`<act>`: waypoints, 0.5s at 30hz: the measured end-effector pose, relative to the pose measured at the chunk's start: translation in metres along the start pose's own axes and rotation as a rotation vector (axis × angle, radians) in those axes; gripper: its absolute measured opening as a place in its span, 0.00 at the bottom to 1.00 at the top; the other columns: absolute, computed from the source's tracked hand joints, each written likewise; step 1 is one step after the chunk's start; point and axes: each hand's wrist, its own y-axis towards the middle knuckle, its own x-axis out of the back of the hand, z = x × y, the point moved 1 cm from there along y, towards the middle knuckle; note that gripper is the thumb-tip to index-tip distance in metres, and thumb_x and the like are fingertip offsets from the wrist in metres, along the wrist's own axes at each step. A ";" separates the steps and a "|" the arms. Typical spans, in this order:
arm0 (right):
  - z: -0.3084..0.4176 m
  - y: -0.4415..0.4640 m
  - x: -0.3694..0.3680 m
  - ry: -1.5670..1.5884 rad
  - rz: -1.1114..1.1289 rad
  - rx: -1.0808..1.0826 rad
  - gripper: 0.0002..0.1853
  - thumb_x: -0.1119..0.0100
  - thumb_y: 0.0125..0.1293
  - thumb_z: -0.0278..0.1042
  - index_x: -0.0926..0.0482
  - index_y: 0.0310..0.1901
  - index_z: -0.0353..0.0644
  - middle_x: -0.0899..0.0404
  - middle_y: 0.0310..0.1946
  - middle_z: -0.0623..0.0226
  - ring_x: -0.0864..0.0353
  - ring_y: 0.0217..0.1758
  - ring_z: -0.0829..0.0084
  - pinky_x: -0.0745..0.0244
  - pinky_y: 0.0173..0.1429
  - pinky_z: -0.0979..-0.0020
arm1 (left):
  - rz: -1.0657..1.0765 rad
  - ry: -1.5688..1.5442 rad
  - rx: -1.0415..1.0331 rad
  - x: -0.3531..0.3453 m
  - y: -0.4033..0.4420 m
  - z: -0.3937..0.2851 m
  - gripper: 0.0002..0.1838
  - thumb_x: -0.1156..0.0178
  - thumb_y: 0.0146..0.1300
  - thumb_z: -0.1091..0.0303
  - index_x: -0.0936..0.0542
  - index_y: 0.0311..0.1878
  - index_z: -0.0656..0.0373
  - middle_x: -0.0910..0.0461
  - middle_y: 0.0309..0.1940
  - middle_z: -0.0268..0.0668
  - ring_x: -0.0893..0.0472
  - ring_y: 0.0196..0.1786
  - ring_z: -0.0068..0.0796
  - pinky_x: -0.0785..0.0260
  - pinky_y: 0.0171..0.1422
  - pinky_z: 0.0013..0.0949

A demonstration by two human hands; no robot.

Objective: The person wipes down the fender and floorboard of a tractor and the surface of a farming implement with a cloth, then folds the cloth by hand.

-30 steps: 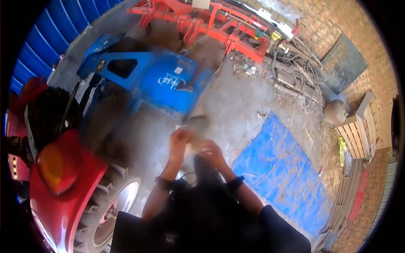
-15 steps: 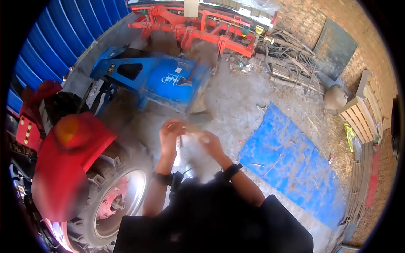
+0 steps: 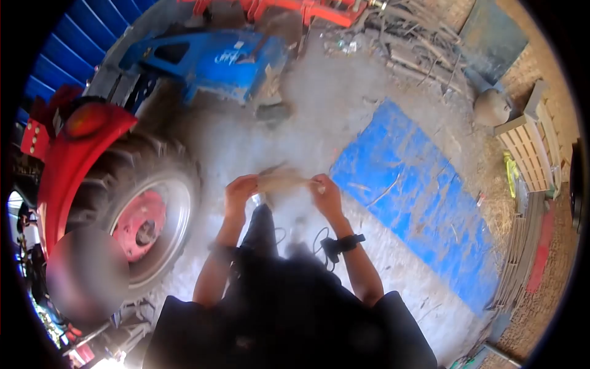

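A thin, pale tan, see-through sheet point(image 3: 281, 182) is stretched between my two hands, blurred, so its kind is unclear. My left hand point(image 3: 239, 192) pinches its left end with closed fingers. At the right end, my right hand point(image 3: 326, 194) grips it between thumb and fingers. Both hands are held in front of my body above the concrete floor. Dark bands with small devices sit on both wrists, the right one point(image 3: 343, 244) being plainer to see.
To the left stands a red tractor with a large rear wheel point(image 3: 144, 227). Ahead is a blue machine point(image 3: 215, 61), with red farm equipment point(image 3: 307, 9) beyond. A dusty blue sheet point(image 3: 418, 197) covers floor at right, near a wooden pallet point(image 3: 525, 154) and scrap branches point(image 3: 424, 52).
My hands have moved apart, and the tan sheet now spans the wider gap between them. The view has shifted, with the blue machine and red equipment higher in the picture.
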 end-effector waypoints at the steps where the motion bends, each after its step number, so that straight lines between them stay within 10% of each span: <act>1: -0.007 -0.019 0.006 -0.019 -0.060 0.020 0.09 0.39 0.64 0.32 0.21 0.41 0.36 0.16 0.33 0.57 0.16 0.40 0.65 0.24 0.48 0.66 | 0.031 -0.014 0.035 0.002 -0.015 0.016 0.13 0.43 0.66 0.71 0.17 0.50 0.67 0.15 0.41 0.39 0.16 0.43 0.26 0.24 0.51 0.27; 13: -0.040 -0.190 0.019 -0.044 0.162 -0.078 0.09 0.38 0.63 0.31 0.20 0.42 0.37 0.16 0.34 0.58 0.15 0.40 0.67 0.24 0.45 0.68 | -0.036 0.059 0.149 0.050 -0.153 0.108 0.15 0.38 0.63 0.72 0.18 0.52 0.68 0.15 0.40 0.39 0.16 0.42 0.27 0.21 0.52 0.29; 15: -0.019 -0.205 0.018 -0.058 0.257 -0.156 0.11 0.43 0.62 0.32 0.21 0.43 0.36 0.17 0.35 0.51 0.15 0.42 0.55 0.23 0.47 0.63 | -0.067 0.048 0.091 0.067 -0.181 0.119 0.15 0.37 0.63 0.73 0.17 0.52 0.67 0.15 0.39 0.39 0.16 0.41 0.26 0.22 0.51 0.29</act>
